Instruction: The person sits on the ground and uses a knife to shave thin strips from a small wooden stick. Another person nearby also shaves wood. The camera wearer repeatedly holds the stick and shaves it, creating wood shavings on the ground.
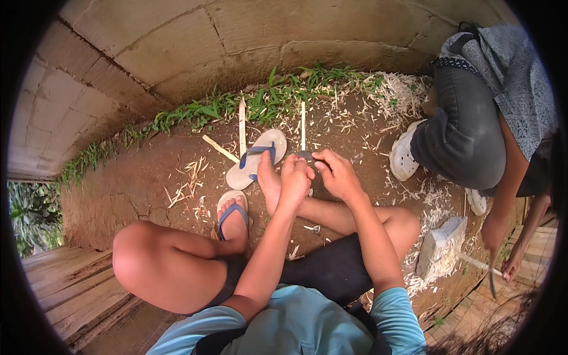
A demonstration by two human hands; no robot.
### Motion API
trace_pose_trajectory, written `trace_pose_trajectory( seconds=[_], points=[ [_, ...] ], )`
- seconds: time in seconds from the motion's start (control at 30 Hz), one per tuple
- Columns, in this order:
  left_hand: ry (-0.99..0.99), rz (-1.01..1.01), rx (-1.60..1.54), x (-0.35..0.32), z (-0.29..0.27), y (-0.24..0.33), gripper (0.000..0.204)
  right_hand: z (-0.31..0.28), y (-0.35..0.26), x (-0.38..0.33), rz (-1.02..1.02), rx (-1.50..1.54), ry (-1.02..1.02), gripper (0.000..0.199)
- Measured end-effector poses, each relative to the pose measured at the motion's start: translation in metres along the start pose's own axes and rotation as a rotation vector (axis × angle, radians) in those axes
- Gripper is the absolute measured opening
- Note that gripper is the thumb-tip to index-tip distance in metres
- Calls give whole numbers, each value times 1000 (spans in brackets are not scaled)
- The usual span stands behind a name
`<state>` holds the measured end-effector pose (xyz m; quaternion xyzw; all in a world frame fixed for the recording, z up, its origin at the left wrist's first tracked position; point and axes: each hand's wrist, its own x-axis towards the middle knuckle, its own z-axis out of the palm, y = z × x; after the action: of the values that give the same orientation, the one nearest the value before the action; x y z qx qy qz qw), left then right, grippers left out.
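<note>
Small, flat, dark-grey, hard-looking piece (305, 155) sat btwn my bare L hand (296, 178), curled tight, contents hidden, & bare R hand (337, 176), narrow, couldn't tell if pinching. Prob. light, stiff; best held by flat faces.

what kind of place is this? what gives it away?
Probably an outdoor yard beside a building: bare dirt ground, grass along a block wall, pale shavings scattered around.
</note>
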<state>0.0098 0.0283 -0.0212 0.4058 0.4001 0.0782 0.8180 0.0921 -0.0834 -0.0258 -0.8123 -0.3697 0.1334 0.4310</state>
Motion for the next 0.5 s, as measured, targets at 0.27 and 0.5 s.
trace_pose_trajectory(
  seconds=[0.27,0.5],
  points=[
    [-72,279,377,-10,16,-86,13,-5,54,19,158,-23,339,17],
    [-30,-13,77,-9,21,-21,11,-28,50,10,148,175,244,18]
  ],
)
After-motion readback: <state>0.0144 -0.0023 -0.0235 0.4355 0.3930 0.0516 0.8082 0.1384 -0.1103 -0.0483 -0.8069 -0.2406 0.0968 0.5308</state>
